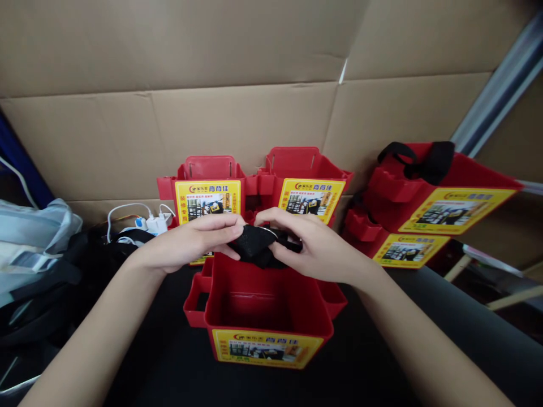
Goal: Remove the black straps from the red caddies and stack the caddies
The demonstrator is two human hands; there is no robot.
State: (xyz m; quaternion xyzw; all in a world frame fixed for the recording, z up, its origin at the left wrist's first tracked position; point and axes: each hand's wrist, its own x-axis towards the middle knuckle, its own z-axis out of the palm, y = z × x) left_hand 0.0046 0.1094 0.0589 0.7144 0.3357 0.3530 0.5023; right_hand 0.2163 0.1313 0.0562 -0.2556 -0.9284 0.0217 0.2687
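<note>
A bunched black fabric strap (253, 244) is held between my two hands, above the back edge of a red plastic tool box (269, 299). My left hand (203, 240) pinches the strap's left end between thumb and fingers. On the other side, my right hand (311, 243) grips the strap, its fingers curled over it. A thin pale curved edge shows beside the right fingers; I cannot make out what it is. The tool box stands upright, open at the top, with a yellow label (267, 349) on its front and side pockets.
Behind stand more red boxes with yellow labels, one at left (207, 167) and one at centre (297, 161). At right, a red box with black straps (462, 175) sits on another. A bag (34, 237), white chargers (155, 223) and a cardboard wall (237, 124) surround the black tabletop (161, 350).
</note>
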